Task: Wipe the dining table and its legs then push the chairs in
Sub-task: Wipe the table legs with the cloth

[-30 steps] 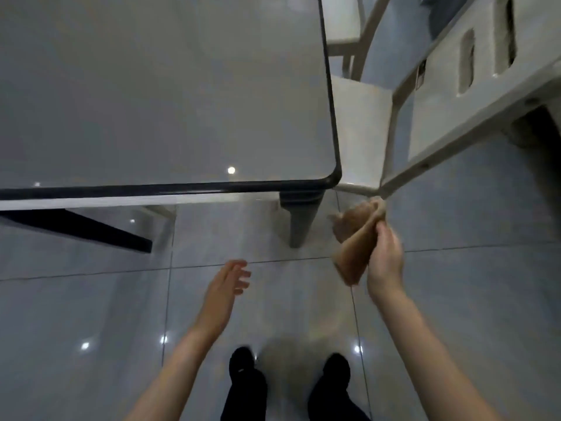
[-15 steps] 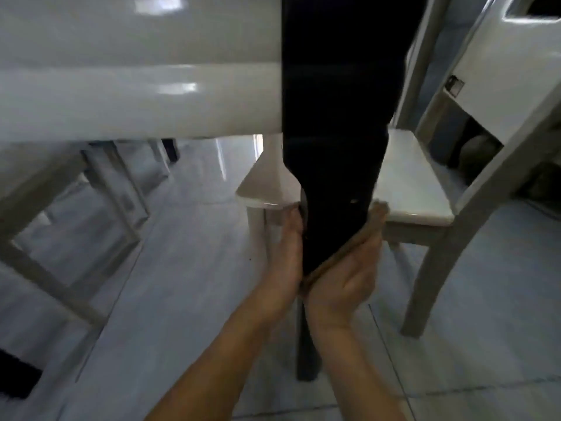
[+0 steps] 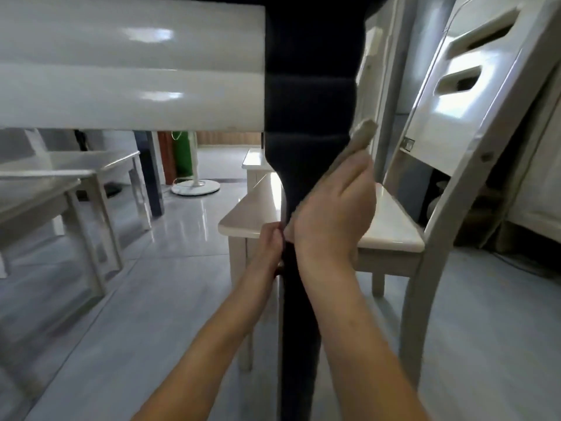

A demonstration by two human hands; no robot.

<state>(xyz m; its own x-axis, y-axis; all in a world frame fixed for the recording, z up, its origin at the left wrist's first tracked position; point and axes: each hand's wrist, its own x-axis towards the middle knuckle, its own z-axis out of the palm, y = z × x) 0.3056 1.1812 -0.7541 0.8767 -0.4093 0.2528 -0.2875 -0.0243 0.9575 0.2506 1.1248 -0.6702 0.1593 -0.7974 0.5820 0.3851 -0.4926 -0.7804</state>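
Cloth (image 3: 353, 144) against table leg (image 3: 306, 123) (dark)

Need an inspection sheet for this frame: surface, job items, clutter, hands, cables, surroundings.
Surface: glossy grey tile floor; table's white apron fills top left.
Job's things: dark table leg; tan cloth pressed on its right side; white chair just behind the leg, not pushed in.
Clutter: nothing seen.
Hands: right hand flat on the cloth; left hand grips the leg's left edge.
Cables: thin cord at the fan base, blurred.
Surroundings: more white chairs at left; green object behind.
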